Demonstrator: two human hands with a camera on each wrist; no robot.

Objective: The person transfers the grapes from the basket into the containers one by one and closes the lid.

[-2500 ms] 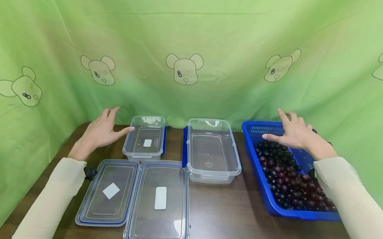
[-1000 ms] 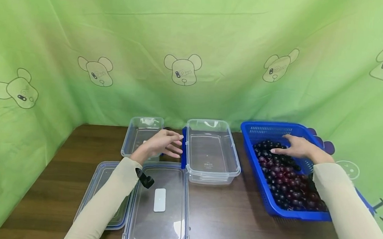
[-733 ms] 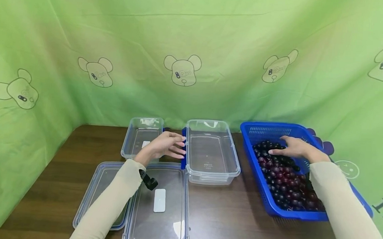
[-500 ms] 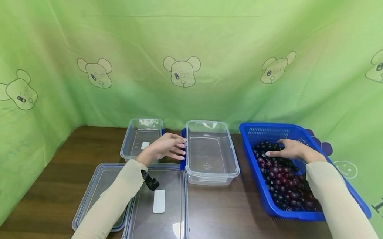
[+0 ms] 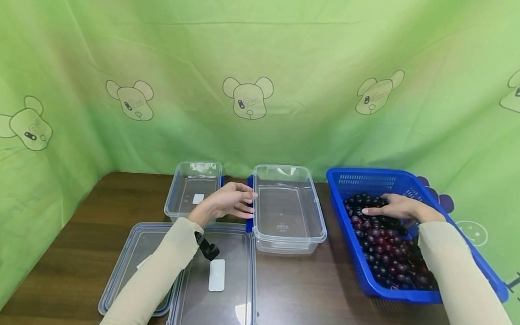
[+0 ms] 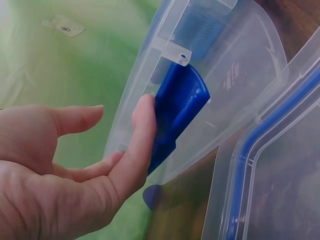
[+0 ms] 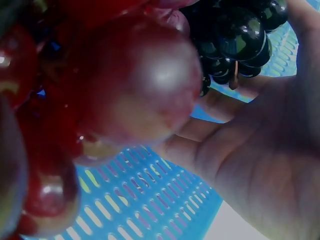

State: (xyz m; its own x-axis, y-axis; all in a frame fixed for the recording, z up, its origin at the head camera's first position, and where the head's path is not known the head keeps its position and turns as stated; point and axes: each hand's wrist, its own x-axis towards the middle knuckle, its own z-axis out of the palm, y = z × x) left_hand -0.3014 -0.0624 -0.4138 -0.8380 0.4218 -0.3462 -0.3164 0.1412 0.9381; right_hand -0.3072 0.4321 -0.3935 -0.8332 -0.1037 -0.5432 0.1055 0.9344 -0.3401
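Note:
My left hand (image 5: 227, 200) is at the left side of the larger clear container (image 5: 289, 205). In the left wrist view its fingers lie loosely bent against the wall beside a blue clip (image 6: 182, 102), the thumb apart. Inside the blue basket (image 5: 404, 295), my right hand (image 5: 399, 208) grips a bunch of black grapes (image 7: 235, 35). Its fingers curl underneath and its thumb lies over the top; from the head view those fingers are mostly hidden. Dark red grapes (image 5: 383, 246) fill the nearer part of the basket and loom close in the right wrist view.
Left of the larger container stands a smaller clear one (image 5: 185, 190). Two blue-sealed lids lie in front: the larger lid (image 5: 213, 313) and the smaller lid (image 5: 133, 259), partly under my left sleeve. A green curtain (image 5: 305, 40) hangs behind the brown table (image 5: 304, 301).
My left hand has crossed from beside the smaller container to the larger one's left wall. The right hand has gone down into the basket and taken hold of the black grapes.

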